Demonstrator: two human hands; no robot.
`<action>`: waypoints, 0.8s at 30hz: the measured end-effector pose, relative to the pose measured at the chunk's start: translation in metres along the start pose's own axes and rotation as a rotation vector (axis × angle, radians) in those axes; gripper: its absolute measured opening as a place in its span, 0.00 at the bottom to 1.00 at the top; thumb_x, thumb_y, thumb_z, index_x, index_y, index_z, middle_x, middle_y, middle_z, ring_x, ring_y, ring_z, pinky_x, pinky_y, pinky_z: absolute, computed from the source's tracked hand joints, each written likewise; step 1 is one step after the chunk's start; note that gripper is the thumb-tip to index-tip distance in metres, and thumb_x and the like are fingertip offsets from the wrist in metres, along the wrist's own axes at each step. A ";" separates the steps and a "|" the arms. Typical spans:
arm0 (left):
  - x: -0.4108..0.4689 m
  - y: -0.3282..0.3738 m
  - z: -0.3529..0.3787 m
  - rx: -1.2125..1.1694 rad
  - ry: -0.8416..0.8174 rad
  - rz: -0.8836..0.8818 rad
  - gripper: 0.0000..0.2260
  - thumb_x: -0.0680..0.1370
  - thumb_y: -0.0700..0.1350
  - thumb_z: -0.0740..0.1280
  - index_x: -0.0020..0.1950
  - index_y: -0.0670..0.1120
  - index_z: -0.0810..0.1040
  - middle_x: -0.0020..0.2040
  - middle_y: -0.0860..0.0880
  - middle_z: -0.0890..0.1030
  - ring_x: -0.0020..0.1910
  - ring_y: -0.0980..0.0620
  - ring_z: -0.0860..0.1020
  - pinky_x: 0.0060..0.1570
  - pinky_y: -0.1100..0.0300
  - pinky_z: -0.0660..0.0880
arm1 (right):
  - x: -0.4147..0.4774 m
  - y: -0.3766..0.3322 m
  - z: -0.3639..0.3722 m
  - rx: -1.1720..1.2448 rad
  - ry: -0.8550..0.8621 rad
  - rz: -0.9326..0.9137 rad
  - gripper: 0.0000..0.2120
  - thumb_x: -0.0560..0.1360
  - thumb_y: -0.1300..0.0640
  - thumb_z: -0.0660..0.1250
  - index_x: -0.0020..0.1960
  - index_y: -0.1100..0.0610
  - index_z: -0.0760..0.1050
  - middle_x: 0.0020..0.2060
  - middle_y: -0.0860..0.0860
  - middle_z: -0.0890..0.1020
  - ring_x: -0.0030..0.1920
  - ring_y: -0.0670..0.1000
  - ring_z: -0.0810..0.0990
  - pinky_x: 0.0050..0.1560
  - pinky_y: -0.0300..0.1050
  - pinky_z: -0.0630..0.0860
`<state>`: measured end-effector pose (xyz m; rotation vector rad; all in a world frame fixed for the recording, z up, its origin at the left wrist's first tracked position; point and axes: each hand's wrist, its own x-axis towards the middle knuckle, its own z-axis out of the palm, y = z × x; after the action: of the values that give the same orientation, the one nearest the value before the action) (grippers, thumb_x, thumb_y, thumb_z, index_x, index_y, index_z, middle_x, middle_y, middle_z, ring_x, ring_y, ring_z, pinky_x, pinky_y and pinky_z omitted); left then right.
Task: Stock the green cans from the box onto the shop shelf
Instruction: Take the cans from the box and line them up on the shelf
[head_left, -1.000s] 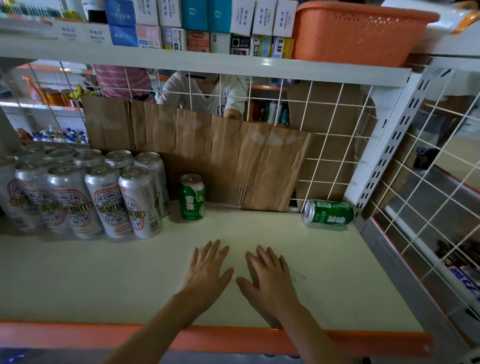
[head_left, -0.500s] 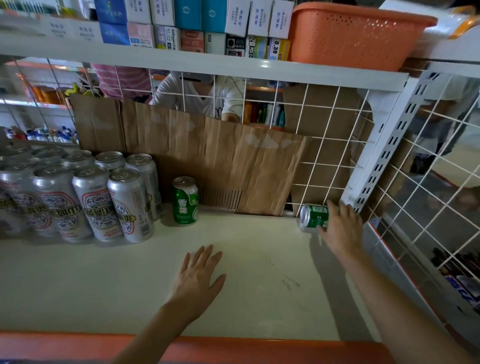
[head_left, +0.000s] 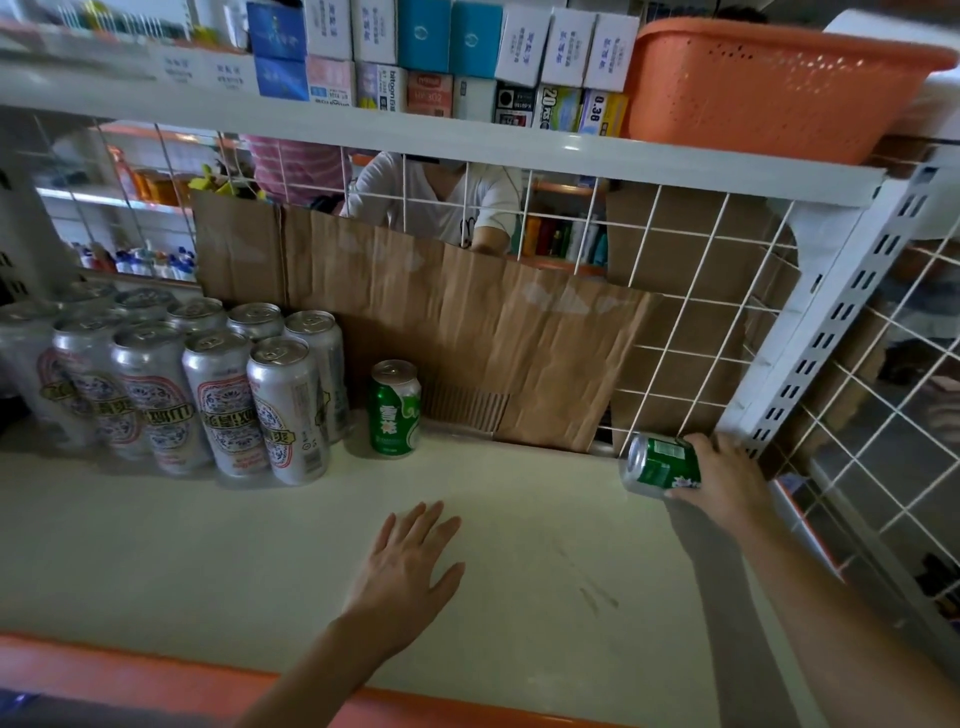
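Right hand (head_left: 724, 480) fingers grasping tilted green can (head_left: 660, 466); left hand (head_left: 405, 574) fingers released, flat on shelf (head_left: 156, 561).

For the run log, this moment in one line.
left hand: open on shelf | right hand: grips tipped green can | upright green can: beside silver cans

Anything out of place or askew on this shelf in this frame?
Yes: the tipped green can is sideways at the back right corner of the shelf, gripped by the right hand, while the upright green can stands beside the silver cans. The cardboard behind them has a ragged, uneven edge.
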<state>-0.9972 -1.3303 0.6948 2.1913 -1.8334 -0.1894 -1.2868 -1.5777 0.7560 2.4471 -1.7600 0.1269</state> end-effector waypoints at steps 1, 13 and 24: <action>-0.001 0.000 0.000 0.005 0.002 0.002 0.42 0.67 0.72 0.32 0.76 0.56 0.54 0.78 0.54 0.51 0.76 0.55 0.46 0.70 0.60 0.36 | -0.002 -0.001 -0.001 0.016 0.005 0.007 0.34 0.66 0.43 0.73 0.66 0.55 0.65 0.61 0.56 0.70 0.60 0.56 0.72 0.58 0.50 0.73; -0.001 0.001 -0.010 -0.137 0.003 0.007 0.41 0.66 0.70 0.41 0.75 0.54 0.57 0.77 0.54 0.55 0.75 0.56 0.52 0.72 0.61 0.43 | -0.080 -0.071 -0.024 0.438 0.051 -0.139 0.32 0.62 0.42 0.77 0.59 0.54 0.71 0.51 0.49 0.73 0.46 0.47 0.73 0.42 0.38 0.68; -0.002 0.019 -0.043 -1.134 -0.084 0.055 0.36 0.60 0.74 0.68 0.64 0.64 0.67 0.65 0.51 0.73 0.61 0.54 0.75 0.58 0.56 0.76 | -0.145 -0.160 -0.028 0.608 0.072 -0.303 0.29 0.62 0.41 0.75 0.57 0.54 0.72 0.50 0.48 0.72 0.48 0.47 0.74 0.43 0.32 0.69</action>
<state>-1.0039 -1.3262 0.7419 1.3171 -1.2678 -1.0206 -1.1809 -1.3873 0.7550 3.0298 -1.4462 0.8128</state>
